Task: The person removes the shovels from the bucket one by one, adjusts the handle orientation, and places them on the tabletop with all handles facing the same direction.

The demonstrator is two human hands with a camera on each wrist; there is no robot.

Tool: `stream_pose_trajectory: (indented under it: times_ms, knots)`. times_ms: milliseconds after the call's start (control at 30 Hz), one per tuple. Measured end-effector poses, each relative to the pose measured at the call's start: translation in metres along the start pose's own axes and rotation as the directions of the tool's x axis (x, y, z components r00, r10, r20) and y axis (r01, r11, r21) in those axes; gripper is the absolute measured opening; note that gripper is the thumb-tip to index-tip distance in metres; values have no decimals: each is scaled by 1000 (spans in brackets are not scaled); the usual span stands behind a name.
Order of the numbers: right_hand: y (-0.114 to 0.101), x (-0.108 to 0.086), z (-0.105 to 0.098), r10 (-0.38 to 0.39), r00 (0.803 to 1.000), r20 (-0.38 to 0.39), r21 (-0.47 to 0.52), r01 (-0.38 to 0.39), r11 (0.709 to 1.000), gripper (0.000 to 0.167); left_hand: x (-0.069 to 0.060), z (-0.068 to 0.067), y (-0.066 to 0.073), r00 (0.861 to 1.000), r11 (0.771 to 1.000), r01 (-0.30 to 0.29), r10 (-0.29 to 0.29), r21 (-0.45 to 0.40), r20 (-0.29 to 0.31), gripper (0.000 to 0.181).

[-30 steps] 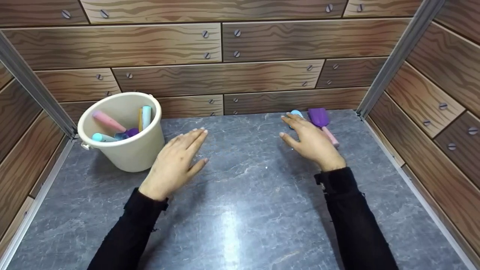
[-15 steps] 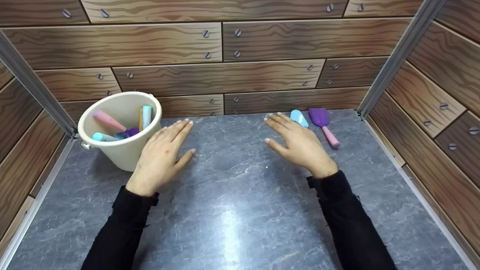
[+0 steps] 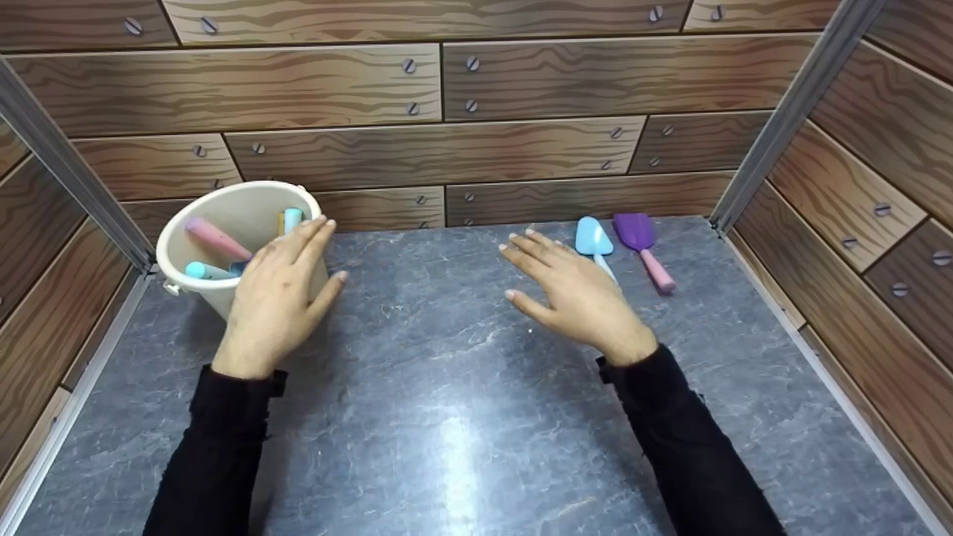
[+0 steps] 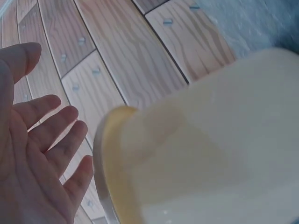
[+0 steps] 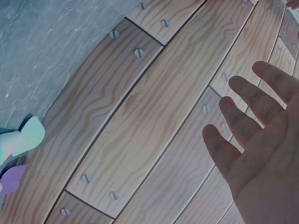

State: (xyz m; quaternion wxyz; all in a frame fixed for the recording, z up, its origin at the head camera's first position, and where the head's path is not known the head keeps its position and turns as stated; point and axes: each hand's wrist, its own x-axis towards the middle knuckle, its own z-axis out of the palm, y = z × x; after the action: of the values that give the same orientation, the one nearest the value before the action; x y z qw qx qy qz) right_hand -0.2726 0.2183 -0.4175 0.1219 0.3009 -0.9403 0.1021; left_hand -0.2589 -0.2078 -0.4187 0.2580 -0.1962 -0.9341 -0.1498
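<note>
A cream bucket point(image 3: 170, 246) stands at the back left with several pink, turquoise and yellow handles inside. My left hand point(image 3: 277, 294) is held over its right front side, fingers spread and holding nothing; in the left wrist view the bucket's wall point(image 4: 210, 140) lies beside the fingers. My right hand point(image 3: 577, 294) hovers over the table, fingers extended, with nothing in it. Just beyond it lie a light blue toy shovel point(image 3: 593, 237), its handle partly hidden by the hand, and a purple spade point(image 3: 634, 231) with a pink handle point(image 3: 658, 272).
The grey marbled tabletop point(image 3: 417, 372) is enclosed by wood-patterned walls point(image 3: 543, 82) at the back and both sides. Metal corner posts point(image 3: 782, 119) rise where the walls meet. A small white speck lies near the table's middle.
My left hand has moved left, from beside the bucket to over its near right side. The right hand has shifted left, uncovering the light blue shovel and the purple spade's handle.
</note>
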Motion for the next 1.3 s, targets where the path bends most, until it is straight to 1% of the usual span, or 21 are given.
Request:
stream_pose_trajectory:
  times_ms: [200,400,500,600,733,800,933,1033,1133,1233,1300]
  knots:
    - [-12,-1,1,-40,999,6,-13,40,999,71,-1,-9,-12,997,998,58,-59,-23,-40,68]
    - [-23,1,3,-70,997,11,5,70,998,72,-3,-13,-24,992,993,111,-113,-31,-54,65]
    - [-26,1,3,-78,997,14,14,78,997,71,-3,-16,-32,990,991,133,-134,-29,-45,65]
    - [-29,1,3,-89,996,15,5,89,996,71,-2,-21,-42,986,986,166,-166,-15,-4,67]
    - [-32,-1,3,-111,994,23,-8,111,994,71,-1,-29,-57,973,977,214,-214,0,85,69]
    - [-35,-2,3,-118,993,24,-5,118,993,71,0,-33,-63,967,974,225,-224,4,121,70]
    - [-40,-3,4,-130,991,25,1,130,992,71,3,-41,-75,958,974,224,-223,17,179,72]
    - [-44,-3,4,-139,990,31,7,139,990,71,7,-45,-83,944,974,223,-223,29,244,73]
    - [-48,-3,5,-153,987,39,13,152,988,71,12,-49,-90,920,975,221,-221,38,322,72]
    - [-51,-3,6,-170,984,44,9,170,985,71,19,-55,-94,886,975,216,-217,50,409,71]
    - [-51,-3,7,-178,983,46,9,178,984,71,24,-60,-96,857,976,212,-213,55,470,72]
